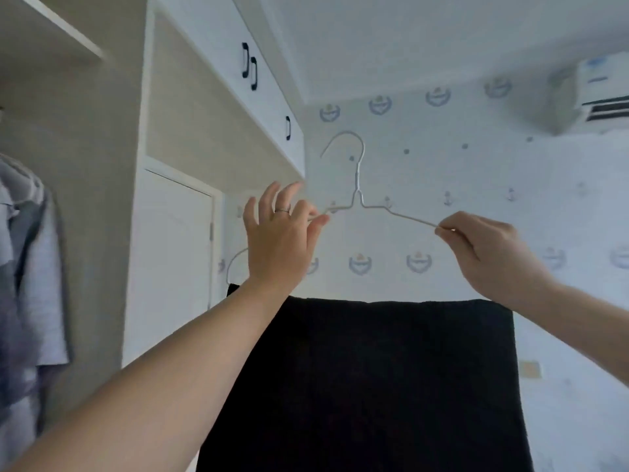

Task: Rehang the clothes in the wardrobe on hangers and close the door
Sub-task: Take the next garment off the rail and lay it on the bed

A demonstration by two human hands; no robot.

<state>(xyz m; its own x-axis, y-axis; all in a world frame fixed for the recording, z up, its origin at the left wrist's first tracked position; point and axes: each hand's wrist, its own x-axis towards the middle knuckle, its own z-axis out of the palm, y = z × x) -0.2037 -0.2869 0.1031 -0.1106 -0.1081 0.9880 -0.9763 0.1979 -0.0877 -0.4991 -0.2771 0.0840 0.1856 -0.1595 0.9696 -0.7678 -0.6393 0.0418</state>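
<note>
Holding a thin wire hanger [357,199] up in front of the wallpapered wall [476,185], hook uppermost and curling over to the left. Pinching the end of its right shoulder between thumb and forefinger of the right hand [486,257], with the remaining fingers curled in toward the palm. Pinching the left shoulder lightly at the thumb and forefinger tips of the left hand [282,243], the other three fingers spread and lifted clear of the wire, a ring [282,210] on one of them. Nothing draped over the two sloping shoulders; lower part of the hanger hidden behind the hands and not to be made out. Just below both hands, a black garment [374,386] hanging flat, its straight top edge running from behind the left wrist to under the right forearm; impossible to tell what carries it. Beside the left wrist, touching the garment's upper left corner, a second wire hook [235,264]. At far left, inside the open wardrobe [85,199], a grey shirt [30,267] hanging blurred at the frame edge. Right of that, a shut white door panel [170,253], and above it upper cabinet doors [218,39] with black handles [249,66]. High at right, an air conditioner [599,93] on the wall.
</note>
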